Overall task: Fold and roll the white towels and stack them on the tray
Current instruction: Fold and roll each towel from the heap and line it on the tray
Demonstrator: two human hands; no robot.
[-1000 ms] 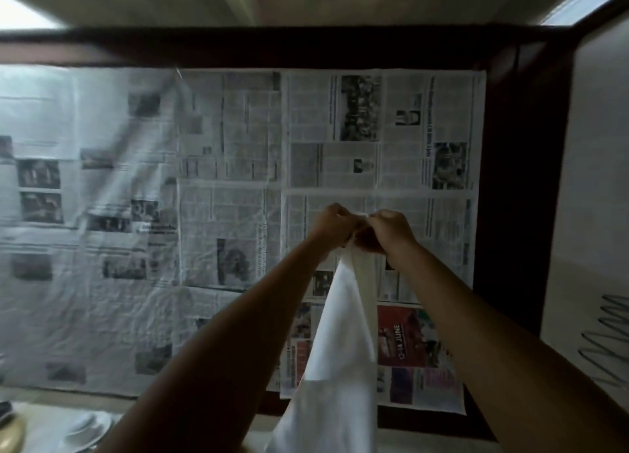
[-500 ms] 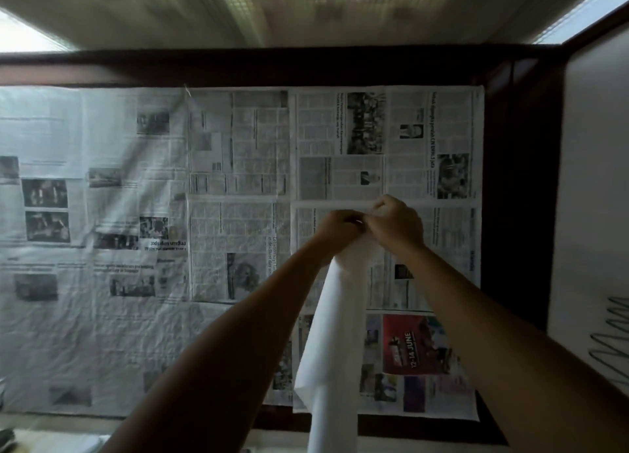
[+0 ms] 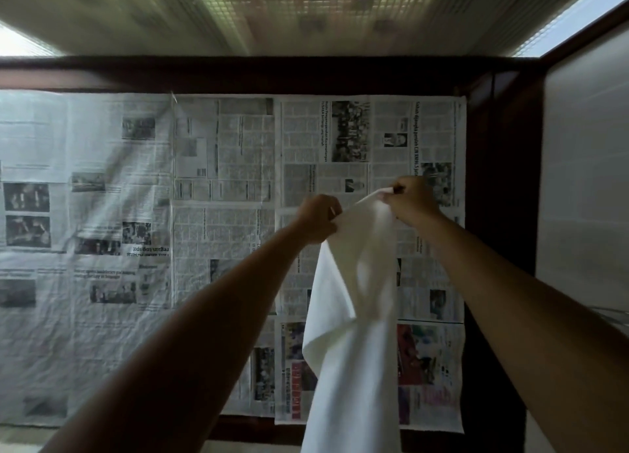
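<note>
A white towel (image 3: 354,316) hangs in the air in front of me, held up at arm's length. My left hand (image 3: 318,219) pinches its top edge on the left. My right hand (image 3: 410,197) pinches the top corner, a little higher and to the right. The top edge stretches between the two hands and the rest of the cloth drapes down, twisted, out of the bottom of the view. The tray is out of sight.
Straight ahead is a window covered with taped newspaper sheets (image 3: 224,214) in a dark wooden frame (image 3: 497,214). A pale wall (image 3: 585,180) stands at the right. A mesh ceiling panel (image 3: 306,10) is overhead.
My hands, which were together at the towel's top, have drawn apart, the right one going right and up. The top edge has opened out between them. The view has tilted up slightly.
</note>
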